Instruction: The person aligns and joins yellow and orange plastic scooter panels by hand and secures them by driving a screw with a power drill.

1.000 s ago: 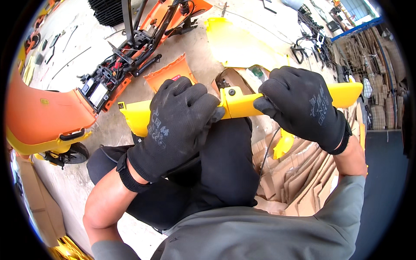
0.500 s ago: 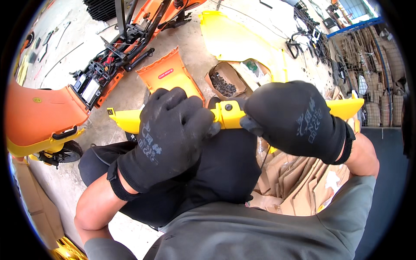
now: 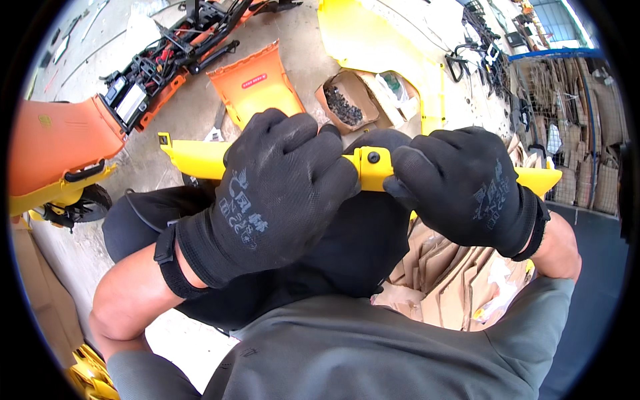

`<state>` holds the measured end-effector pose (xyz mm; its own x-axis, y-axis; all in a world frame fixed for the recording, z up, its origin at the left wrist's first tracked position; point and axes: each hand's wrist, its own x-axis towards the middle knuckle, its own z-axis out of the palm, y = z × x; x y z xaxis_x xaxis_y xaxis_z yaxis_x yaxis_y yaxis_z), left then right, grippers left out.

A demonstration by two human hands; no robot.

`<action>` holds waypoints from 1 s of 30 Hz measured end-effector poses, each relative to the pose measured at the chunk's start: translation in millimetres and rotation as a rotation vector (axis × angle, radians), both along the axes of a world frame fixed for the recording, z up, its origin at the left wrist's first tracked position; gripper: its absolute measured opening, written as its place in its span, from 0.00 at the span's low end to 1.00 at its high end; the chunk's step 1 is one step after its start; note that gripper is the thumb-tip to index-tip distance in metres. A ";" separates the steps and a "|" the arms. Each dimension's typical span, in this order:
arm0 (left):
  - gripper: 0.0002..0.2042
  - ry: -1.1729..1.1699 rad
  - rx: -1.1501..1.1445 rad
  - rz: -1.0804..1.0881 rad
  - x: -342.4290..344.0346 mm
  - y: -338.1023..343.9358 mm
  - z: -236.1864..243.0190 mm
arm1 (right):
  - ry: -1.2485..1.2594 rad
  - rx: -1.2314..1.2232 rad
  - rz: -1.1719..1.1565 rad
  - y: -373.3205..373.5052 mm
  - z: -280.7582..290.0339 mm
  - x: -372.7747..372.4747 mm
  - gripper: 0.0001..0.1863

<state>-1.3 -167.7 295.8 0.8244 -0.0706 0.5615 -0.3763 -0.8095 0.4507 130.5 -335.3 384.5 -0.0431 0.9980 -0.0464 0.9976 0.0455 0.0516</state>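
Note:
A long yellow plastic part [image 3: 374, 177] lies crosswise over my bent black-trousered legs, with a jointed block and dark bolt [image 3: 374, 157] at its middle. My gloved left hand [image 3: 287, 177] is wrapped round it left of the block, fingers curled. My gloved right hand [image 3: 447, 183] grips it to the right, its thumb against the block. The part's ends show beyond both hands; the finger undersides are hidden.
An orange scooter body [image 3: 63, 143], dark frame assembly [image 3: 150, 83], orange panel [image 3: 247, 73] and large yellow panel [image 3: 360, 33] lie ahead. A cardboard box of small dark pieces [image 3: 343, 100] is beside them. Flattened cardboard [image 3: 453, 287] lies at right, before a wire cage [image 3: 567, 120].
Both hands keep their grip. The part's left end has risen in the picture and its right end has dropped from a second ago. The surroundings have shifted slightly in view.

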 end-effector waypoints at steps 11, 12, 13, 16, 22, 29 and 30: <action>0.10 -0.044 0.119 0.051 1.2 8.1 9.4 | -0.037 0.027 0.007 8.3 3.8 8.0 0.09; 0.10 -0.075 0.153 0.047 8.3 11.4 5.6 | -0.031 0.033 -0.005 10.7 -0.3 10.9 0.09; 0.09 -0.048 0.108 0.065 13.4 13.3 -3.1 | -0.061 0.015 -0.031 14.1 -7.5 14.6 0.09; 0.06 -0.100 0.066 0.126 36.0 26.0 7.3 | -0.167 0.122 -0.039 22.8 4.3 30.4 0.11; 0.04 -0.165 0.039 0.221 52.6 68.3 20.4 | -0.024 0.499 -0.122 13.6 64.8 21.1 0.24; 0.14 -0.264 -0.445 0.437 50.9 130.3 59.4 | 0.628 0.432 -0.351 13.5 -18.3 41.2 0.24; 0.14 -0.278 -0.418 0.446 49.3 135.8 64.1 | 0.646 0.422 -0.382 22.0 -30.4 50.7 0.27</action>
